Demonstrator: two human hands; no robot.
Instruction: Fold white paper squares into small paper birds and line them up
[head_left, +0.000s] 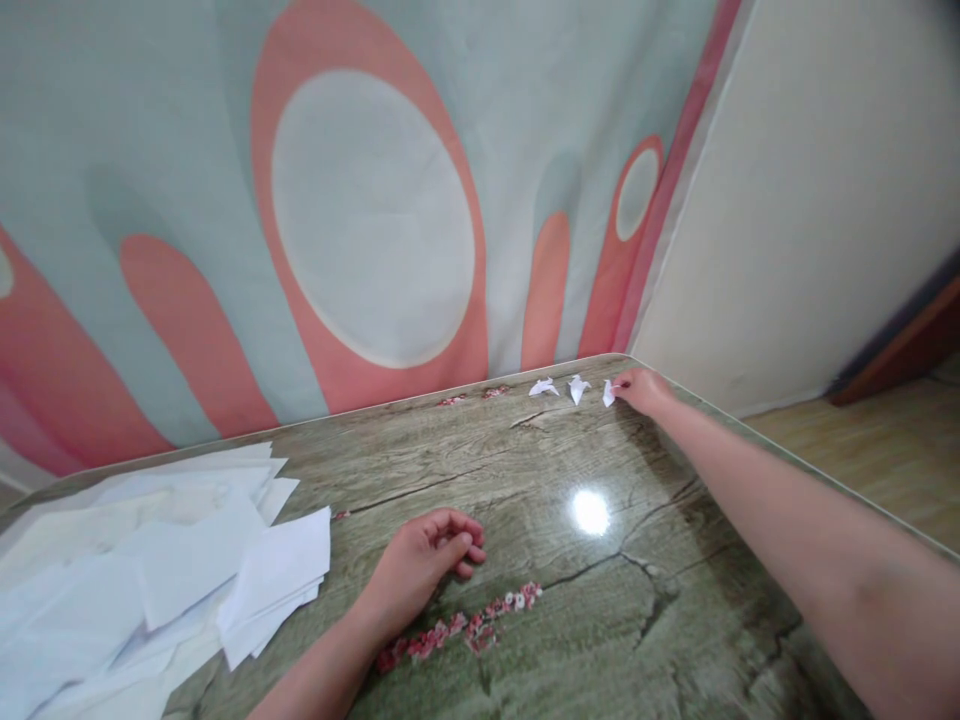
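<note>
At the far right corner of the table, my right hand (641,390) pinches a small white folded paper figure (608,393), which looks like an origami bird. Two similar paper figures stand in a row to its left: one origami figure (578,389) close by, another origami figure (544,387) farther left. My left hand (435,555) rests over the middle of the table, fingers loosely curled and thumb against them, with nothing visible in it. To its left lies a small stack of white paper pieces (281,575).
A large spread of loose white paper sheets (135,570) covers the table's left side. The wood-patterned tabletop (450,470) has printed pink flowers and a bright light reflection. A pink and grey-green patterned curtain (375,390) hangs behind the far edge, with a plain wall (810,200) at the right.
</note>
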